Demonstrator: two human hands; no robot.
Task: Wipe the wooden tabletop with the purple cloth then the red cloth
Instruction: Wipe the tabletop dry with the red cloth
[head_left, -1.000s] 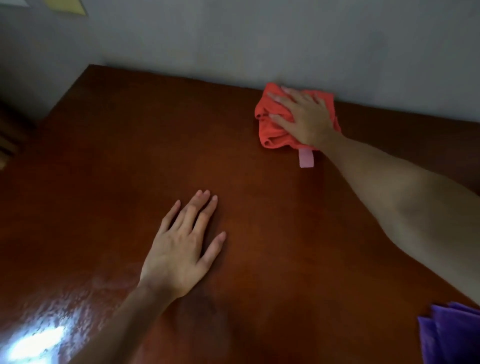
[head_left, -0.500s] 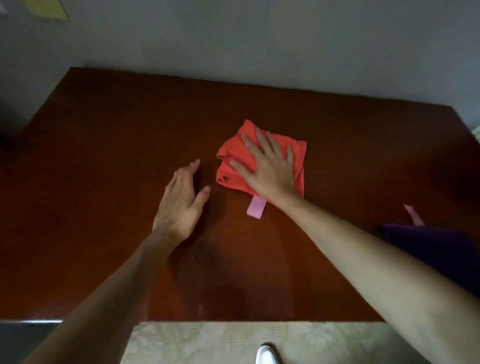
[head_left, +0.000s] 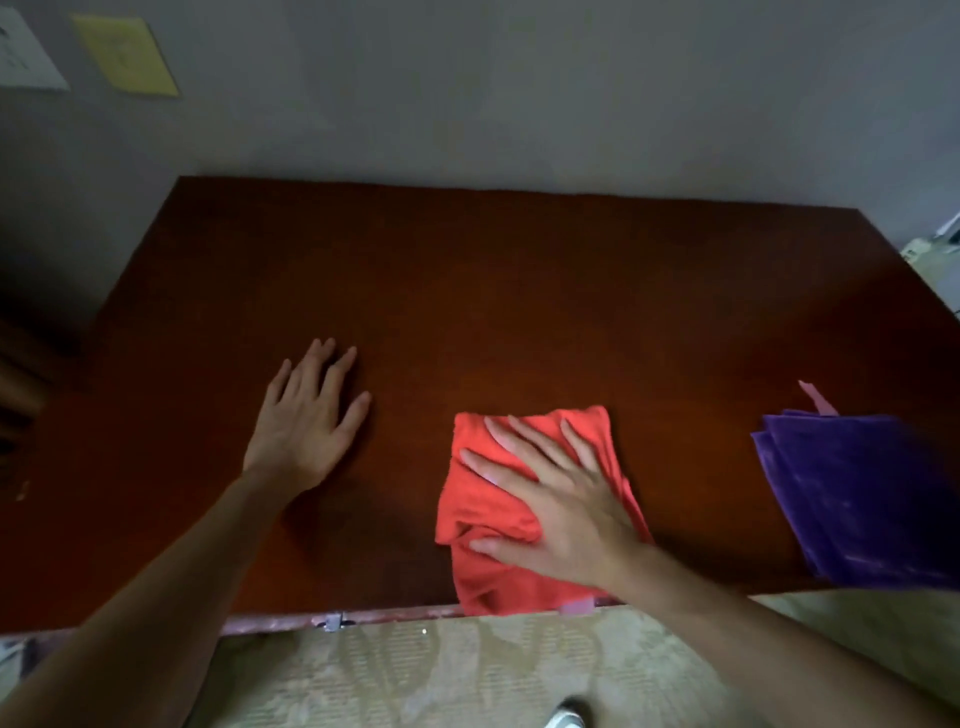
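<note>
The dark reddish wooden tabletop (head_left: 519, 291) fills the middle of the view. A crumpled red cloth (head_left: 488, 577) lies at the table's near edge, its lower hem reaching the rim. My right hand (head_left: 561, 499) presses flat on it with fingers spread and straight. My left hand (head_left: 306, 421) rests flat on the bare wood to the left, fingers straight, holding nothing. The folded purple cloth (head_left: 862, 493) lies at the near right corner with a pink tag sticking up; no hand touches it.
A grey wall (head_left: 519, 104) stands right behind the table, with a yellow note (head_left: 127, 54) and a white paper (head_left: 23, 54) stuck on it. Pale patterned floor (head_left: 467, 675) shows below the near edge. Dark furniture stands at the left.
My right hand has dragged the red cloth from the far edge by the wall back to the near edge. My left hand stayed flat on the wood. The view has pulled back.
</note>
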